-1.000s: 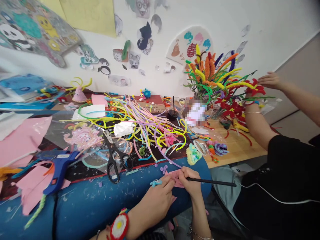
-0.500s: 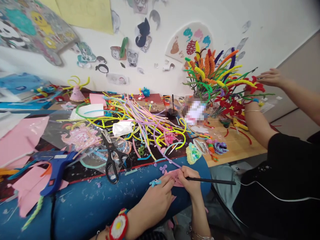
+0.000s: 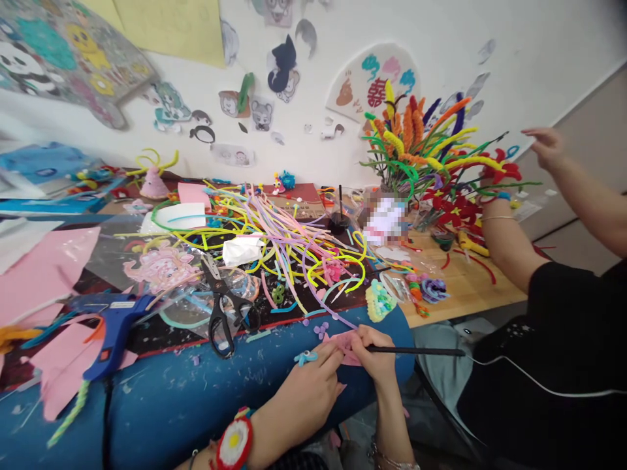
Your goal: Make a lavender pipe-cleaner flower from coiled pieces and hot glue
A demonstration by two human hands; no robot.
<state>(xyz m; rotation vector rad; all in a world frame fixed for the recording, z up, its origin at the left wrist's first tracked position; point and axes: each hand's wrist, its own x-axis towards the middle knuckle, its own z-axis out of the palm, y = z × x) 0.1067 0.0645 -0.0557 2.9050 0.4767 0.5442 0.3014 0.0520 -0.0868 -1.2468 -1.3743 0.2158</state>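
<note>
My left hand (image 3: 311, 378), wearing a blue pipe-cleaner ring and a red flower bracelet, presses a small pink felt piece (image 3: 349, 356) onto the rounded blue table edge (image 3: 166, 405). Its fingers lie close together over the felt. In a writing grip, my right hand (image 3: 376, 352) holds a long black pencil-like stick (image 3: 416, 350) that points right; its tip is hidden behind the fingers. A lilac pipe cleaner (image 3: 337, 316) runs up to that hand's fingertips, and I cannot tell whether it is held. Small purple pompoms (image 3: 322, 329) lie just beyond the felt.
Black scissors (image 3: 226, 310), a blue glue gun (image 3: 115, 333) and pink felt sheets (image 3: 53, 274) lie on the left. Tangled pipe cleaners (image 3: 274, 228) cover the middle. At right, a co-worker's arms (image 3: 509, 245) reach around pipe-cleaner flowers (image 3: 411, 137).
My hands hold nearly the same pose on the felt. The co-worker's raised hand has moved up and away to the right from the red flowers. The view has shifted slightly.
</note>
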